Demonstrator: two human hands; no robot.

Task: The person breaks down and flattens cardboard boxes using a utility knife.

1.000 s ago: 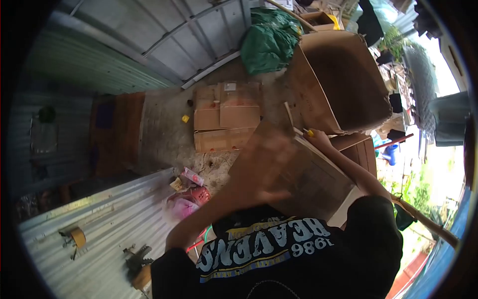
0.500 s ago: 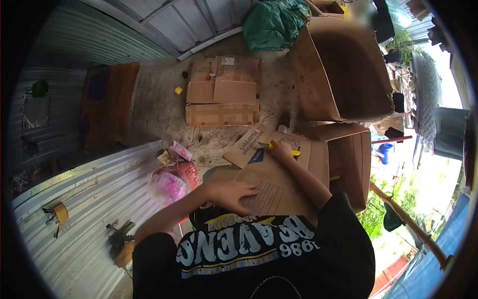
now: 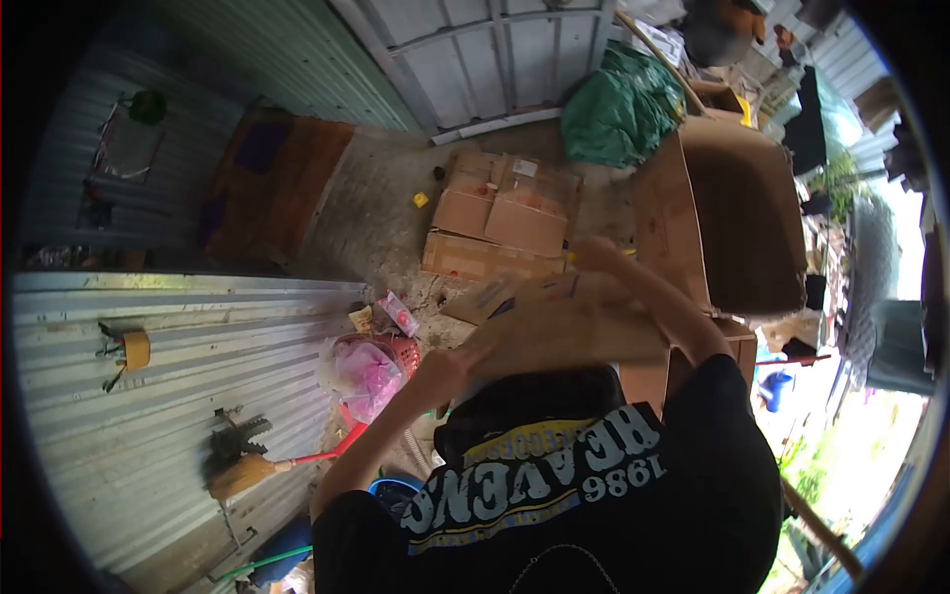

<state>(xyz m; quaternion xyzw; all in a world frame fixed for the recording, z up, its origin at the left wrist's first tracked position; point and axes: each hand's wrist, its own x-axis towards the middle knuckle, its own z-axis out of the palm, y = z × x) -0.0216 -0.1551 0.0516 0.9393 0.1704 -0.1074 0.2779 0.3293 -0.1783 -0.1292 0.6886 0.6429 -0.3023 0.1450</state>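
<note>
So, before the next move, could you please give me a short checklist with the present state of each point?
1. Left hand on the cardboard piece: ok, at its left side.
2. Yellow tool in the right hand: ok, yellow shows beside the fingers.
3. Position of the tool's blade: cannot tell, too blurred.
4. Hands well apart: ok, left hand nearer the body, right hand at the far side.
5. Cardboard piece held firmly enough: cannot tell, the left fingers are unclear.
6. Space just beyond the cardboard piece free: not ok, a closed carton lies there.
</note>
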